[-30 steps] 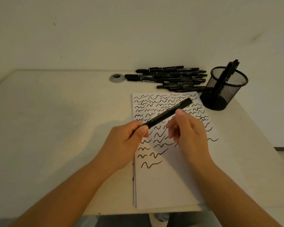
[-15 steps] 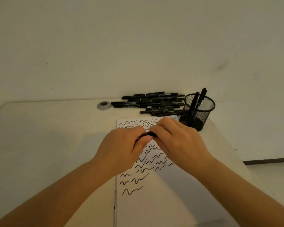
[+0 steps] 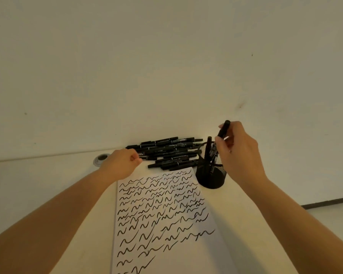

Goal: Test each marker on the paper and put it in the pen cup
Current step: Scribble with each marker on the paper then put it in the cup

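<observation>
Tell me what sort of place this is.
Probably a plain desk or work table against a bare wall, set up for testing pens. A black mesh pen cup, a pile of black markers and a sheet of paper covered in test squiggles point to that.

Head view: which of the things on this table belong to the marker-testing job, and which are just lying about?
Part of the job:
marker held in the right hand
mesh pen cup
scribbled paper
pile of markers
left hand reaching at the pile

Lying about:
round grey disc, partly hidden by the left hand
</observation>
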The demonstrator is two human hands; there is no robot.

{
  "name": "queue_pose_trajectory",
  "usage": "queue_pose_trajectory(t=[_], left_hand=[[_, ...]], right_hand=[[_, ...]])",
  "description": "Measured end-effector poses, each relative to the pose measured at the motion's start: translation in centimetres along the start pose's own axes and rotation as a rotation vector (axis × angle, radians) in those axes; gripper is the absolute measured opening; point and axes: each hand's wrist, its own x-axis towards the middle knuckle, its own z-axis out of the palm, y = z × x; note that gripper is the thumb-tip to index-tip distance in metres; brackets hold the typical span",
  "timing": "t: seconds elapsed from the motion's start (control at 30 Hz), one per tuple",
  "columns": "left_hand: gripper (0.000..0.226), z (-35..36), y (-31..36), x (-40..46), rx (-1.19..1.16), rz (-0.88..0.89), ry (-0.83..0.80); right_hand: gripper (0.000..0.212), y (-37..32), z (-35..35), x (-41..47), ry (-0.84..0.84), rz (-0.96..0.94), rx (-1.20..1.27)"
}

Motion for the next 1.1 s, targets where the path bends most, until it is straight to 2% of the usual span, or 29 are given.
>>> queue_pose_trajectory(t=[0.13, 0.23, 0.4, 0.5, 0.67, 0.87, 0.97, 1.1], left_hand=[[0.018, 1.4, -1.1, 2.2, 0.015, 0.007, 0.111], [0.021, 2.2, -1.6, 3.3, 0.043, 0.02, 0.172], [0.03, 2.8, -2.2, 4.7, 0.122, 0.012, 0.123], [0.03, 3.0, -2.1, 5.3, 0.149, 0.017, 0.123], [0.022, 2.9, -1.9, 5.7, 0.147, 0.028, 0.138], [0.017, 3.2, -1.9, 6.0, 0.215, 0.089, 0.056], [0.021, 3.2, -2.0, 5.7, 0.233, 0.117, 0.097], [0.024, 2.4, -1.7, 5.0, 0.183, 0.168, 0.24]], right_hand=[[0.034, 1.3, 1.0, 0.3, -0.067, 0.021, -0.004], [0.045, 1.9, 1.8, 0.2, -0.12, 0.001, -0.102], [0.027, 2.4, 2.7, -0.1, -0.201, -0.047, -0.244], [0.024, 2.6, 3.0, -0.2, -0.221, -0.056, -0.282], [0.023, 2.8, 3.1, -0.2, -0.198, -0.057, -0.274], [0.026, 2.7, 2.9, -0.6, -0.149, -0.05, -0.28], [0.031, 2.4, 2.5, -0.7, -0.107, -0.092, -0.319], [0.032, 1.4, 1.6, -0.9, 0.045, -0.19, -0.387]])
